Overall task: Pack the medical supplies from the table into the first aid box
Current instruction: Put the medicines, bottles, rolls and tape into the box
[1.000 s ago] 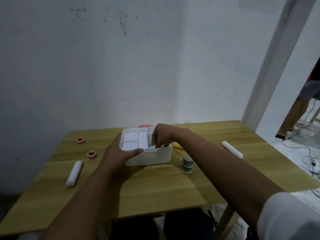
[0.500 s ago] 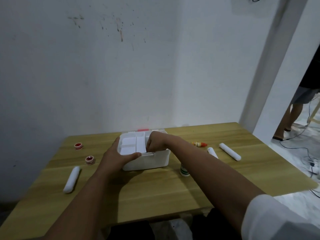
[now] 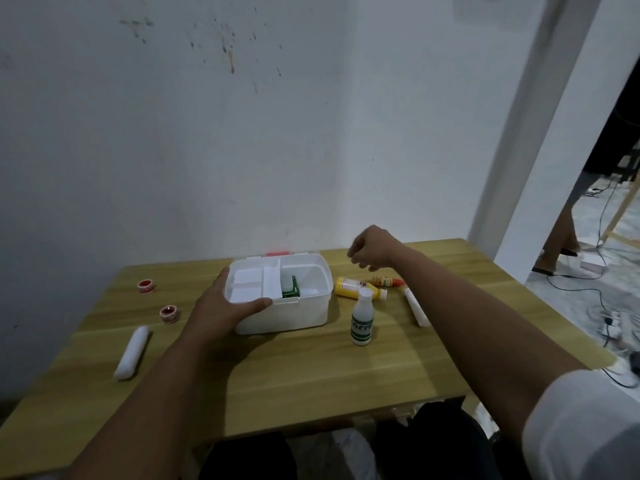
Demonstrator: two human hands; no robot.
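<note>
My left hand [image 3: 221, 308] clamps the light, rigid first aid box [image 3: 280, 296] by its rim; my right hand [image 3: 372, 251], loosely curled, holds nothing

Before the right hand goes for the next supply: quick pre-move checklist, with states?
1. First aid box open, space free: ok; right compartment mostly bare, only a green packet in it.
2. Box steadied: ok; left hand grips its front-left corner.
3. Right hand free: cannot tell; loosely curled above the table behind the bottles, nothing seen in it.
4. Next items reachable: ok; yellow bottle and small orange bottle lie just right of the box.
5. Tip risk: not ok; white bottle stands upright in front of them.
6. Left side unpacked: not ok; two tape rolls, white tube.
</note>
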